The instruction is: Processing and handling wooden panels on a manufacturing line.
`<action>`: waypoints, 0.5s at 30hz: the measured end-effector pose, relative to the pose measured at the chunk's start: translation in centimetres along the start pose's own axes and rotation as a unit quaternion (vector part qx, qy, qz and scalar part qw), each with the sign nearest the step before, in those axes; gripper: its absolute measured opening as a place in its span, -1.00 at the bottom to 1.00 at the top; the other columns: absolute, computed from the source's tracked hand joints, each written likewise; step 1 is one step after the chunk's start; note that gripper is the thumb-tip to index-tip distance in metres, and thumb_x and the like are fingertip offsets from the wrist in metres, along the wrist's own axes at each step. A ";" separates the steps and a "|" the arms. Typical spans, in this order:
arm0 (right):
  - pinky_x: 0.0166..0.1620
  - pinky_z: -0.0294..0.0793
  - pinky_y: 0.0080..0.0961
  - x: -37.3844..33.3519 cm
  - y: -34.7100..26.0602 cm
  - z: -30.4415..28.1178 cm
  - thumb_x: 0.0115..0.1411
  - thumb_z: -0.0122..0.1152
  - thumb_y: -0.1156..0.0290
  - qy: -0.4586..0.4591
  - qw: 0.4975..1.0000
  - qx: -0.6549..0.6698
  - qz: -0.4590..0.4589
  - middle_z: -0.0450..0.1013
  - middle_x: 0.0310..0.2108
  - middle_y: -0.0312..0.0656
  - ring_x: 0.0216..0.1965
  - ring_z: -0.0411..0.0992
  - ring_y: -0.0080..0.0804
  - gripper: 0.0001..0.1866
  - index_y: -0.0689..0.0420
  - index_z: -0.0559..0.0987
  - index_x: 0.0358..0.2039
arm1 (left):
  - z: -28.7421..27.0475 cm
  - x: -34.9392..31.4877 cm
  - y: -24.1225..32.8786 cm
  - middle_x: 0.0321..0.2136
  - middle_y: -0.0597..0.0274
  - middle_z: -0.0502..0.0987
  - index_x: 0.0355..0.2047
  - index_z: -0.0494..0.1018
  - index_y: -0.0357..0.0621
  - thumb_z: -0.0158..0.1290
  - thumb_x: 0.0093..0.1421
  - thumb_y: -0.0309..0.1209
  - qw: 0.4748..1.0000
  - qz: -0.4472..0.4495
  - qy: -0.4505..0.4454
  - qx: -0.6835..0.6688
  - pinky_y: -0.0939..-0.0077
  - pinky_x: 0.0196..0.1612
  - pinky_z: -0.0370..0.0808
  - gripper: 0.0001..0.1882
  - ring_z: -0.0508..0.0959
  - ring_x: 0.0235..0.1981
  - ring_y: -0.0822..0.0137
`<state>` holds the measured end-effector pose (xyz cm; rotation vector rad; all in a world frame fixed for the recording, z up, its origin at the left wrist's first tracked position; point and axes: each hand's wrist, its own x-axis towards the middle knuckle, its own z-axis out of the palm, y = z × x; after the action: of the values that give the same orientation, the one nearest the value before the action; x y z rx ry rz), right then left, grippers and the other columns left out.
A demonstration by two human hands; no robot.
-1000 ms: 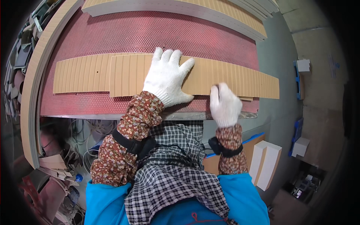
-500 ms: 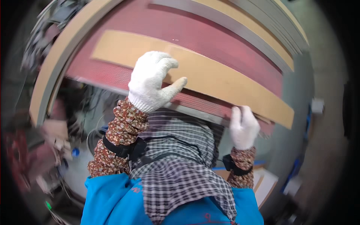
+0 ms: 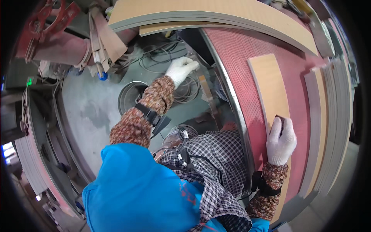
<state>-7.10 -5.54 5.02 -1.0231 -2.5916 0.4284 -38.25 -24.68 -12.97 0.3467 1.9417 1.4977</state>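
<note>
My left hand (image 3: 181, 71), in a white knit glove, is stretched out over the floor, away from the table. Its fingers are loosely bent and a little apart, with nothing visible in them. My right hand (image 3: 281, 141), gloved alike, is closed over a long tan board (image 3: 270, 79) with a slight curve. A small dark piece (image 3: 282, 118) shows between its fingertips; its kind is not clear. The board lies on a red, textured table top (image 3: 235, 58), and my right forearm crosses its near end.
Curved tan boards (image 3: 216, 9) are stacked at the table's far end, more grey-edged boards (image 3: 334, 123) along its right side. A metal edge (image 3: 235, 102) borders the table. Cables (image 3: 158, 58) and a round bucket (image 3: 129, 98) are on the floor. Red machinery (image 3: 63, 52) stands far left.
My view has turned left. My left hand has left its place above the board and reaches out over the floor. My right hand is still at the board, now over its face.
</note>
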 end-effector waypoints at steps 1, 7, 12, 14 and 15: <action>-0.26 0.61 -0.31 1.3 -0.2 0.7 0.40 0.23 0.42 -0.012 1.000 0.000 -0.010 0.64 -0.37 0.00 -0.36 0.66 -0.05 -0.87 0.20 0.65 -0.20 | -0.1 1.5 -1.4 -0.24 0.25 0.69 -0.05 0.61 -0.27 0.27 0.33 -0.15 0.996 -0.072 -0.025 -0.039 0.51 -0.15 0.53 -0.59 0.61 -0.24 0.43; -0.33 0.58 -0.39 4.9 0.0 4.4 0.47 0.17 0.36 -0.035 0.997 0.049 0.045 0.61 -0.45 -0.08 -0.47 0.61 -0.27 -0.80 0.23 0.64 -0.14 | 2.5 12.1 -9.8 -0.26 0.19 0.56 0.05 0.51 -0.15 0.19 0.39 -0.01 0.943 -0.241 -0.034 -0.227 0.29 -0.23 0.56 -0.52 0.58 -0.29 0.29; -0.32 0.55 -0.48 4.8 -0.1 5.6 0.50 0.10 0.42 0.046 0.999 -0.023 -0.006 0.62 -0.38 -0.13 -0.42 0.59 -0.41 -0.79 0.28 0.63 -0.11 | 5.6 17.2 -14.4 -0.26 0.07 0.63 0.05 0.59 -0.31 0.24 0.30 0.02 0.964 -0.212 0.085 -0.136 0.23 -0.29 0.59 -0.40 0.64 -0.34 0.22; -0.31 0.56 -0.48 4.5 -0.2 5.4 0.49 0.09 0.42 0.033 0.999 -0.026 0.001 0.62 -0.38 -0.12 -0.41 0.59 -0.41 -0.79 0.28 0.63 -0.10 | 6.9 18.2 -15.9 -0.29 0.07 0.63 0.02 0.60 -0.33 0.25 0.29 0.00 0.960 -0.202 0.103 -0.165 0.22 -0.30 0.59 -0.41 0.63 -0.37 0.23; -0.30 0.56 -0.48 4.5 -0.2 5.3 0.49 0.09 0.43 0.038 0.998 -0.040 0.013 0.62 -0.37 -0.11 -0.40 0.59 -0.41 -0.79 0.28 0.63 -0.10 | 7.5 19.0 -16.6 -0.32 0.06 0.63 -0.01 0.61 -0.35 0.26 0.29 -0.01 0.956 -0.183 0.129 -0.189 0.22 -0.32 0.59 -0.43 0.63 -0.39 0.24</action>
<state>-12.45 -3.35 1.10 -1.0793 -2.5489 0.2894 -44.80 -13.35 -35.77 -0.3750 1.7304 1.6706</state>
